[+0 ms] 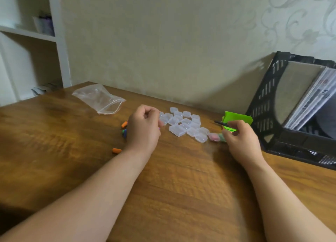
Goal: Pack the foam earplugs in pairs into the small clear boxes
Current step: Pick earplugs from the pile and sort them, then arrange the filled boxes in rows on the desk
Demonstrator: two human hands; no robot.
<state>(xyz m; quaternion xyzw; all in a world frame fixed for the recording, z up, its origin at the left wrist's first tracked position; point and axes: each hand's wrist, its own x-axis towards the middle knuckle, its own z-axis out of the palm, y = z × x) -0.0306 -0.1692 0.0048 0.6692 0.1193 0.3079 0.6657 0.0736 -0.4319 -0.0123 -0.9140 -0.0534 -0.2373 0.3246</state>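
Your left hand has its fingers curled, contents unclear. The orange foam earplug lies crosswise on the surface just left of that wrist. Your right hand grips a thin black tool.

Right hand with black tool, left hand beside clear boxes

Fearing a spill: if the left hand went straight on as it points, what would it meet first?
Likely the cluster of small clear plastic boxes, just beyond the left hand; depth is unclear.
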